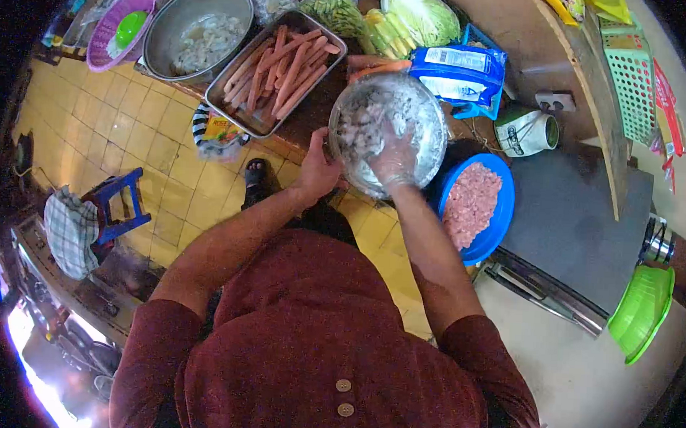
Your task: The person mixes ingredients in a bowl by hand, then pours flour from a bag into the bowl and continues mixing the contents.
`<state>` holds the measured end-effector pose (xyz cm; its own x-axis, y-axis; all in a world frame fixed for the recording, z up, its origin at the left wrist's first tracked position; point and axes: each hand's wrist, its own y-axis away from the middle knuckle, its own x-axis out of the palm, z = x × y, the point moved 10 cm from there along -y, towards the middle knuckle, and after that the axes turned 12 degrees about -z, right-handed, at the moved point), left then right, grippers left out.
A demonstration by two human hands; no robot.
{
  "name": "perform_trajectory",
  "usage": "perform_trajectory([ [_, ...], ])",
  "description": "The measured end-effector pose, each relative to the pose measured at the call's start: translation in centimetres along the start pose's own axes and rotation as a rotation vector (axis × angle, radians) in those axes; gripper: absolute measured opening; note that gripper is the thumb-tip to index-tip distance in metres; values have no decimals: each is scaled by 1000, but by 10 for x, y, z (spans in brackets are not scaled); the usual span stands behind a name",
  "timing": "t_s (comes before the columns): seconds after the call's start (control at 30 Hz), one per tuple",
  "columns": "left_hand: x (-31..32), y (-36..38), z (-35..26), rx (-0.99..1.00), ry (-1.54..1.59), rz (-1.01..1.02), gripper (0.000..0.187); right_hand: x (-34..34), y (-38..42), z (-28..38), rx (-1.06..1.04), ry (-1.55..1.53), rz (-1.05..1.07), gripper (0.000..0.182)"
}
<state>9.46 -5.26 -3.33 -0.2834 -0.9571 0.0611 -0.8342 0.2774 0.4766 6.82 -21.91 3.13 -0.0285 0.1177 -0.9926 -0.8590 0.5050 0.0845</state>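
A round metal bowl (438, 153) holds white flour (409, 108) and pale, flour-coated pieces (360, 130). On the bowl's left side, my bare left hand (320, 167) grips the rim, thumb up along the wall. My right hand (395, 161), in a thin clear glove, reaches down into the bowl among the floured pieces. Flour covers its fingers, and I cannot tell whether they are closed on a piece. Close to my right forearm stands a blue basin (505, 213) of pink chopped meat (474, 200).
Left of the bowl, a metal tray (272, 129) carries long reddish-brown sticks. Beyond it are a large grey pot (156, 34) and a purple basket (98, 43). Behind stand a cabbage (420, 17) and blue-white packages (456, 72). A green basket (645, 315) sits far right, a blue stool (133, 205) left.
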Motion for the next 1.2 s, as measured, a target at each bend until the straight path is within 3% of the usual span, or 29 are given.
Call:
perform_trajectory([
  [0.03, 2, -5, 6, -4, 2, 5, 65, 3, -6, -10, 77, -58, 76, 93],
  [0.07, 4, -6, 5, -5, 8, 10, 66, -1, -17, -17, 37, -48, 5, 83],
  [0.13, 4, -1, 0, -55, 42, 31, 66, 1, -45, -41, 75, -412, 65, 68],
  [0.17, 4, 1, 0, -108, 72, 47, 66, -4, -56, -48, 128, -448, 44, 56],
  [0.27, 4, 3, -9, -95, 45, 30, 65, -7, -72, -69, 130, -961, 175, 55],
  [0.3, 5, 2, -9, -92, 47, 35, 65, 12, -83, -93, 174, -842, 211, 49],
  [0.33, 3, 1, -8, -80, 1, 37, 64, -7, -79, -84, 174, -840, 208, 49],
  [0.4, 1, 0, -2, -69, -47, 42, 63, -70, -57, -43, 306, -1184, 242, 40],
  [0.47, 0, -3, -7, 22, -62, 13, 60, -84, -50, -37, 347, -1296, 228, 37],
  [0.53, 3, -2, -4, -20, -15, 28, 60, -99, -47, -30, 354, -1602, 180, 38],
  [0.57, 4, -1, -3, -65, 32, 35, 60, -100, -40, -43, 451, -1567, 96, 39],
  [0.6, 4, -2, -3, -66, 32, 34, 60, -91, -32, -72, 563, -1575, -119, 39],
  [0.67, 8, -6, 3, -72, 127, 75, 62, -42, -23, -103, 389, -1356, -146, 42],
  [0.73, 10, -9, 14, -84, 132, 83, 62, -26, 11, -79, 172, -467, 63, 53],
  [0.8, 12, -2, 9, -103, 130, 96, 62, 9, 36, -36, -53, -281, 14, 63],
  [0.87, 12, 13, -16, -165, 20, 88, 62, 31, 37, -6, 25, -14, 247, 71],
  [1.0, 8, -4, 6, 43, -277, 43, 66, 102, 25, -6, 254, -166, 364, 67],
  [1.07, 13, 2, -5, -52, -61, 85, 66, 61, 21, -7, 441, -260, 158, 53],
  [1.13, 14, 12, -23, -94, 2, 96, 67, 51, 19, -3, 377, -227, 239, 48],
  [1.2, 15, 9, -22, -128, 68, 106, 69, 64, 9, -21, 301, -261, 120, 48],
])
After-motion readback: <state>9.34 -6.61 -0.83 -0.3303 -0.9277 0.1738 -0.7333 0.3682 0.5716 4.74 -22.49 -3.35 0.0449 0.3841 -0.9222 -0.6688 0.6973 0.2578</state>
